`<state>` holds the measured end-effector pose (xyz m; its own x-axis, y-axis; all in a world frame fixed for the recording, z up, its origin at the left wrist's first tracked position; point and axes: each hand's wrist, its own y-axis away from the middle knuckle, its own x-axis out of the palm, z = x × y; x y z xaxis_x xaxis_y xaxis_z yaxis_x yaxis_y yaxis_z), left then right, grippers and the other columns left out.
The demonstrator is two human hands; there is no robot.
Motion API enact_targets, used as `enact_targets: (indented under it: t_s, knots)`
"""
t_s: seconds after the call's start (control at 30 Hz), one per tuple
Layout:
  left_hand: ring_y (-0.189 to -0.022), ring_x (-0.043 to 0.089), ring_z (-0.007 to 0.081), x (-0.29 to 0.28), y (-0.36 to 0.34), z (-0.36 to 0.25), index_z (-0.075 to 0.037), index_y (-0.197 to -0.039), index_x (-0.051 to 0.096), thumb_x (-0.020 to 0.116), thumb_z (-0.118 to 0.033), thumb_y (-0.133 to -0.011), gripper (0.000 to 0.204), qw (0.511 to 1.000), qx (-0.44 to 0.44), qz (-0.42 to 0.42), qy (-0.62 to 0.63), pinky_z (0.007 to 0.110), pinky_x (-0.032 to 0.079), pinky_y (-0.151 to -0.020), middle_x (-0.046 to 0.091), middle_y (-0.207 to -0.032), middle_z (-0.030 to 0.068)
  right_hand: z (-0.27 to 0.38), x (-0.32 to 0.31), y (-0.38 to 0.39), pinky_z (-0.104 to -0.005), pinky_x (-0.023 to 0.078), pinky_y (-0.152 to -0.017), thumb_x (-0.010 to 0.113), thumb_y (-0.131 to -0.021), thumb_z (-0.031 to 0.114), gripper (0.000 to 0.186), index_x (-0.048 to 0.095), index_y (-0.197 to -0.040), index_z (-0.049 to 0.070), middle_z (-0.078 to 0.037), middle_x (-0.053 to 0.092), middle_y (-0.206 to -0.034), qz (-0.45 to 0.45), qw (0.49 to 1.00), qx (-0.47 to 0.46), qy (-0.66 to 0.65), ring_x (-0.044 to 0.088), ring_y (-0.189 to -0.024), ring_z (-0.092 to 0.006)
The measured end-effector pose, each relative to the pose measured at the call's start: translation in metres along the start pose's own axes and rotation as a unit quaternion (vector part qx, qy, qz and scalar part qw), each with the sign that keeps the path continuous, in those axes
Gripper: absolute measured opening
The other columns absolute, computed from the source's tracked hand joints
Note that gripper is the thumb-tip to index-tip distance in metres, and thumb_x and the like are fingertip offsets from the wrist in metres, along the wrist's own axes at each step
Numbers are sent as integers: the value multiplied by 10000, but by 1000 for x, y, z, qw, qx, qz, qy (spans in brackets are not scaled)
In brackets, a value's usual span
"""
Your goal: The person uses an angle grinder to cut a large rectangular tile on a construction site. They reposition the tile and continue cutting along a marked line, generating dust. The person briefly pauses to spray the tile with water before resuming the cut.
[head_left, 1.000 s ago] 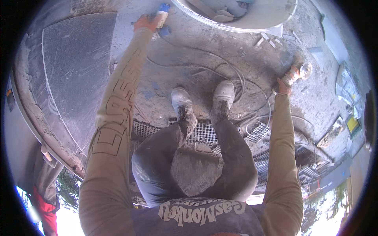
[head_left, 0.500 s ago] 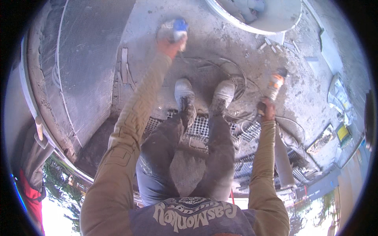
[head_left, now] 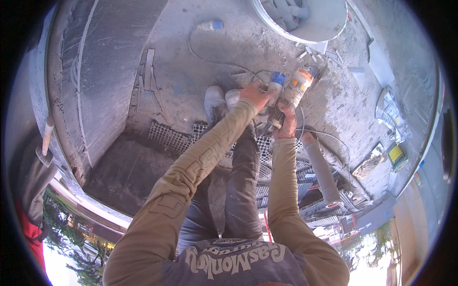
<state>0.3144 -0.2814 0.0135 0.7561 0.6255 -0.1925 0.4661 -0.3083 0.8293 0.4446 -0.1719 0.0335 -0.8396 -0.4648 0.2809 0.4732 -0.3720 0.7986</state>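
Note:
My left hand (head_left: 256, 94) is closed on a dusty white cylinder with a blue end (head_left: 276, 80), held upper end forward just left of an angle grinder. My right hand (head_left: 287, 118) grips that grinder (head_left: 298, 86), a dust-coated power tool with orange patches and its head pointing away from me. The two held things are side by side above my shoes; whether they touch I cannot tell. Another white cylinder with a blue end (head_left: 211, 25) lies on the dusty floor farther forward. A grey cord (head_left: 205, 59) loops across the floor.
A white bucket (head_left: 271, 26) of scraps stands ahead, thin offcuts (head_left: 310, 52) beside it. A large dark panel (head_left: 102, 57) is at left, a trowel (head_left: 47, 138) near its outer rim. Perforated mats (head_left: 167, 136), a grey tube (head_left: 319, 169) and plastic bags (head_left: 389, 117) lie around.
My left hand has come from the upper left toward the middle with the blue-ended cylinder. My right hand has moved left with the grinder, bringing the two together.

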Motion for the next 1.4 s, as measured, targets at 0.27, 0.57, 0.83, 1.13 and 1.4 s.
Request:
enact_targets:
  t_s: [0.27,0.57,0.83,1.13,1.4]
  knots:
    - [-1069,722,280,1,-44,18,-6,-1173,744,804,-598,-801,701,986,59,151,21,378,575,-890,748,-1159,195,-12,-15,4,-449,614,-845,726,-873,233,563,536,-1347,-4,-146,689,-1169,3,993,31,-114,708,-1023,-300]
    - [-906,744,288,28,-85,34,-6,-1105,775,737,-733,-795,791,960,79,229,-143,372,567,-811,761,-924,186,-37,-18,2,-352,574,-753,751,-828,134,531,564,-1312,22,-66,676,-1058,-89,996,-31,-12,676,-891,-189]
    - [-911,709,212,4,-37,23,20,-1197,727,745,-515,-920,603,881,27,248,403,342,551,-788,746,-1094,144,-21,3,15,-479,595,-944,706,-860,190,557,545,-1352,-15,-150,674,-1235,-3,992,14,-124,707,-1063,-291]
    - [-1055,686,234,-51,-112,49,-21,-1402,577,732,-346,-973,560,911,-54,240,330,427,616,-902,702,-1178,107,-19,-10,17,-411,572,-871,732,-840,191,502,589,-1281,1,-113,675,-1115,-72,993,21,-95,676,-978,-273]
    - [-1008,675,335,-190,-316,102,-55,-1341,555,769,-442,-902,623,833,-167,-192,491,517,615,-889,628,-1176,171,16,3,50,-357,551,-861,730,-801,171,543,578,-1292,-2,-85,657,-1080,-53,996,-6,66,665,-951,-232]
